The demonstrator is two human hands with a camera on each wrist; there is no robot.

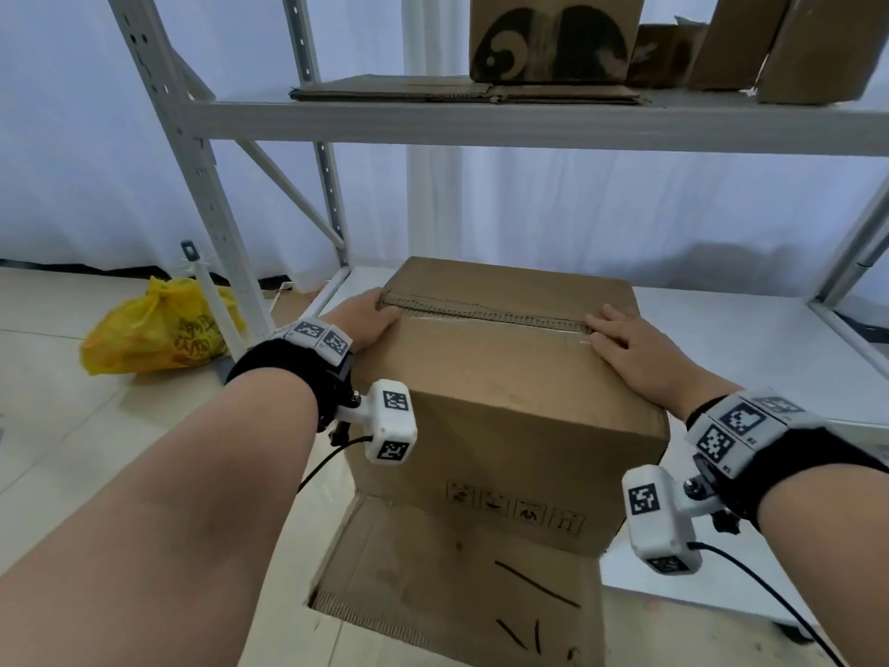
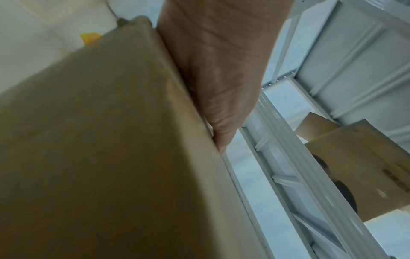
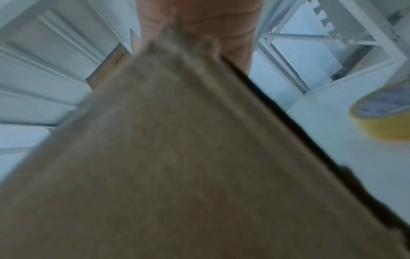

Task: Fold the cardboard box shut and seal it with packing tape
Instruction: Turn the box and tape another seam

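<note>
A brown cardboard box (image 1: 505, 377) stands in front of me with its top flaps folded down to meet in a seam, along which runs a strip of clear tape. My left hand (image 1: 365, 320) rests on the left end of that seam, thumb on top and palm (image 2: 217, 70) against the box edge (image 2: 99, 140). My right hand (image 1: 630, 344) lies flat, fingers straight, on the seam's right end. In the right wrist view only its palm (image 3: 221, 26) shows behind the box (image 3: 177, 157). A yellow roll of packing tape (image 3: 383, 119) lies on the white shelf board to the right, apart from both hands.
One bottom flap (image 1: 457, 570) of the box hangs open toward me over the floor. A yellow plastic bag (image 1: 158, 329) sits on the floor at left by the grey rack upright (image 1: 192, 151). The upper shelf carries flattened cardboard (image 1: 462, 91) and several boxes (image 1: 553, 36).
</note>
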